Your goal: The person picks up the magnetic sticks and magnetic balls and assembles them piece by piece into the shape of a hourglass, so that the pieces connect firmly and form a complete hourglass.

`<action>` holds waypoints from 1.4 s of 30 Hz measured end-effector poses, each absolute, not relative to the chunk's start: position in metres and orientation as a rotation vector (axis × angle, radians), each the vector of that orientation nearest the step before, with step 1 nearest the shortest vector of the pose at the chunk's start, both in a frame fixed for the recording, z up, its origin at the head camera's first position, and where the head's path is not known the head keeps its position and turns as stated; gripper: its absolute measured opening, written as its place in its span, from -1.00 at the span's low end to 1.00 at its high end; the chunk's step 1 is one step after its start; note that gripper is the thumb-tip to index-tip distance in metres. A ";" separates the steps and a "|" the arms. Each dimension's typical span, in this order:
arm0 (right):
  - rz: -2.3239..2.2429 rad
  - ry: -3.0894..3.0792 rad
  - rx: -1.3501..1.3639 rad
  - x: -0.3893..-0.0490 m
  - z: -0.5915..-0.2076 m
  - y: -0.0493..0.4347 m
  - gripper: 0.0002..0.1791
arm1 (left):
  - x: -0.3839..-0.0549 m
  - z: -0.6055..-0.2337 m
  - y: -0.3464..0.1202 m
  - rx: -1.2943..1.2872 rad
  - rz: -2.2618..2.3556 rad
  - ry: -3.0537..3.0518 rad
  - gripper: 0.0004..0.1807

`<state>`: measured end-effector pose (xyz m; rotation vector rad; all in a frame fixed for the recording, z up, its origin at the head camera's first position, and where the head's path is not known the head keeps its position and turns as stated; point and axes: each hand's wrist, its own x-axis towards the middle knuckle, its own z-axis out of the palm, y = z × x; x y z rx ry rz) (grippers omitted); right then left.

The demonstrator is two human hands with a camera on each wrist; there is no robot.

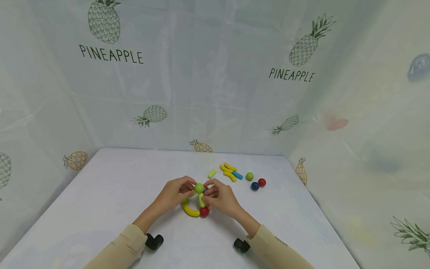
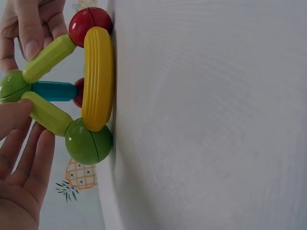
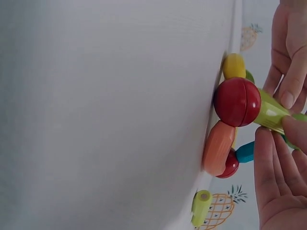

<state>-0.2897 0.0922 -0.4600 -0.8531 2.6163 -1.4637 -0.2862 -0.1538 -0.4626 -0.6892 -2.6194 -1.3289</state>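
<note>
Both hands are at a pyramid of coloured balls and sticks on the white table. A green ball (image 1: 199,188) tops it, with two lime sticks and a blue stick (image 2: 55,90) sloping down. My left hand (image 1: 175,193) pinches the lime stick (image 2: 51,115) leading to a lower green ball (image 2: 88,142). My right hand (image 1: 223,198) pinches the other lime stick (image 3: 270,111), which meets a red ball (image 3: 237,102). A curved yellow piece (image 2: 99,79) joins these two lower balls. An orange piece (image 3: 219,148) runs from the red ball to another red ball (image 3: 231,165) behind.
Beyond the hands lie a loose lime stick (image 1: 212,173), several curved yellow pieces (image 1: 230,176) and a blue stick (image 1: 237,175). Farther right are a green ball (image 1: 249,176), a navy ball (image 1: 255,186) and a red ball (image 1: 262,182). A pineapple-print curtain (image 1: 208,82) hangs behind the table.
</note>
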 end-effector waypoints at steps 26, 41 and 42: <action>-1.267 2.771 -0.894 -0.317 -0.450 0.134 -0.59 | -0.280 -0.466 -0.152 -0.593 -1.318 -2.669 -0.60; -1.046 2.783 -0.734 -0.364 -0.462 0.128 -0.56 | -0.284 -0.469 -0.153 -0.619 -1.319 -2.669 -0.62; -1.042 2.777 -0.726 -0.366 -0.462 0.127 -0.56 | -0.284 -0.469 -0.153 -0.621 -1.318 -2.668 -0.61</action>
